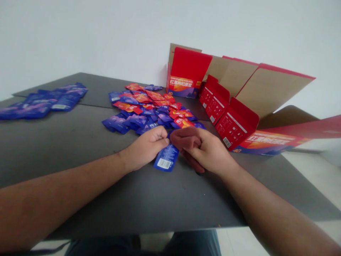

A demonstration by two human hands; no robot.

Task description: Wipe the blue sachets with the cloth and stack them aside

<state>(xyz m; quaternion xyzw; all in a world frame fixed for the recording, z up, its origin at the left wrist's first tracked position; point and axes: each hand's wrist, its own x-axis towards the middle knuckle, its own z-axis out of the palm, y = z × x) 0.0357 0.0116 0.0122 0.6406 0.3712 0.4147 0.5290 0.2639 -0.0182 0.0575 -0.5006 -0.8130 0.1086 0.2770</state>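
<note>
My left hand [146, 147] is closed, pinching the top of a blue sachet [166, 158] that lies on the dark table [80, 142], its barcode end toward me. My right hand [210, 151] is closed around a dark red cloth [185, 139], bunched up and touching the sachet's upper edge. Just beyond both hands lies a loose heap of several blue and red-orange sachets [151, 106].
A second spread of blue sachets [45, 101] lies at the far left. Opened red cardboard boxes [229, 113] with raised flaps stand at the back right, and a flattened one [279, 140] reaches the table's right edge. A white wall is behind.
</note>
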